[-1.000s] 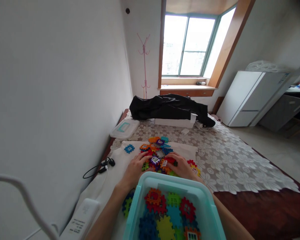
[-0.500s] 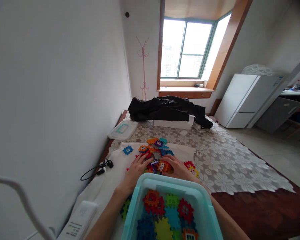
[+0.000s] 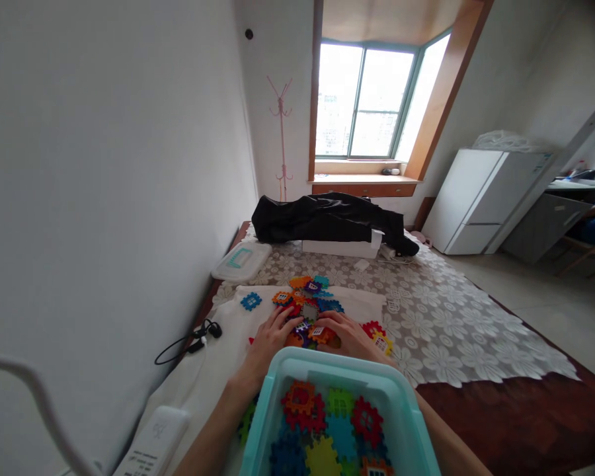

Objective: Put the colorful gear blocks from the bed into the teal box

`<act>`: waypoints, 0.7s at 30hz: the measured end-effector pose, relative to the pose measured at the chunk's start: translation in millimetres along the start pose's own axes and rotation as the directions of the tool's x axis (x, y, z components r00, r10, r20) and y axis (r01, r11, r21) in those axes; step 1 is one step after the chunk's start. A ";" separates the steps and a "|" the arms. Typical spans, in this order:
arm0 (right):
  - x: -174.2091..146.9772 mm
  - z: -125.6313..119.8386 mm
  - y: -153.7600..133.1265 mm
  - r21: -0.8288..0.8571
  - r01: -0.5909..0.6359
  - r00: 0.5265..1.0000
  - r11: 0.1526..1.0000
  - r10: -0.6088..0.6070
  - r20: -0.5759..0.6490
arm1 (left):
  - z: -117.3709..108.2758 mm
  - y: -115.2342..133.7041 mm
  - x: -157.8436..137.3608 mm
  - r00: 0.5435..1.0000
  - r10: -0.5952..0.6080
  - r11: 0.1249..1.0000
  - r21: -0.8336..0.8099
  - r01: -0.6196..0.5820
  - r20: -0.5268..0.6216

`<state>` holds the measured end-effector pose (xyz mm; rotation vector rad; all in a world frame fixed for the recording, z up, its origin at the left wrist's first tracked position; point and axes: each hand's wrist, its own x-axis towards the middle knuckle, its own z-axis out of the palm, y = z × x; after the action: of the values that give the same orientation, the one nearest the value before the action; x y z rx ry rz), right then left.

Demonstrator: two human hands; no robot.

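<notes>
Colourful plastic interlocking blocks lie in a heap on a white cloth. On the heap's left side rests my left hand, its fingers spread over the pieces. My right hand curves against the right side, fingers apart, next to an orange block with a white window insert. Neither hand visibly lifts a piece. Between my forearms stands a light teal plastic box, holding several blocks such as a yellow-green one. Its near end is out of frame.
A blue block lies apart at left, and red and yellow blocks at right. Farther off are a white lid and a black cover. A black cable and a white device lie along the wall.
The view has shifted slightly. My hands stay at the two sides of the heap with little visible movement, and the blocks look much the same.
</notes>
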<state>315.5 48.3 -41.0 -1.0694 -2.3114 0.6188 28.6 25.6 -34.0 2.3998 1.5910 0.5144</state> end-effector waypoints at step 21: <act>13.3 -17.8 7.9 0.621 -0.028 0.801 0.784 0.389 -0.455 | 6.8 -22.9 7.9 0.963 0.043 0.990 -0.116 -0.077 -0.265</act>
<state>323.5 66.7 -28.6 -1.0319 -1.3426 0.8928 14.8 41.9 -47.2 2.3697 1.5337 0.9499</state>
